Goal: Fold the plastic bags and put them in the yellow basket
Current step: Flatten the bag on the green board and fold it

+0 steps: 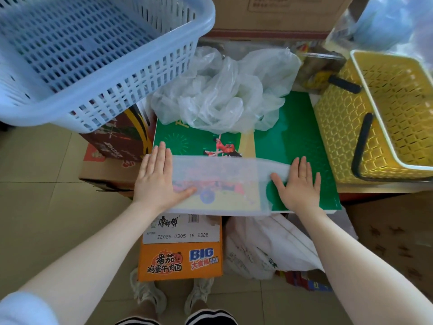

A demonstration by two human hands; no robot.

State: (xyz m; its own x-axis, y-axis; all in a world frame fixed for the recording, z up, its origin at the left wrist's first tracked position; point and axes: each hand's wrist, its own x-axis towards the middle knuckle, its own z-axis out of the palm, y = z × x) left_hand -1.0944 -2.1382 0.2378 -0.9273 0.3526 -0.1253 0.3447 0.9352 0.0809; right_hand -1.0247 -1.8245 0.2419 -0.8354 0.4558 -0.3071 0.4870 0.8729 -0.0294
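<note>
Both hands lie flat with fingers spread, the left hand (pixel 156 178) on the left end of one flattened bag (pixel 222 184), the right hand (pixel 297 184) at its right end, near the board's (pixel 297 137) front edge. Bare green board separates it from the crumpled bag pile (pixel 225 90); one yellow basket (pixel 384 113) sits right, one blue basket (pixel 93 55) left.

My arms bare to above elbow. White short sleeve (pixel 22 308) at lower left corner. Thin ring on right hand (pixel 298 184). Pale sneakers (pixel 150 294), dark white-striped shorts (pixel 208 318) at bottom centre.
</note>
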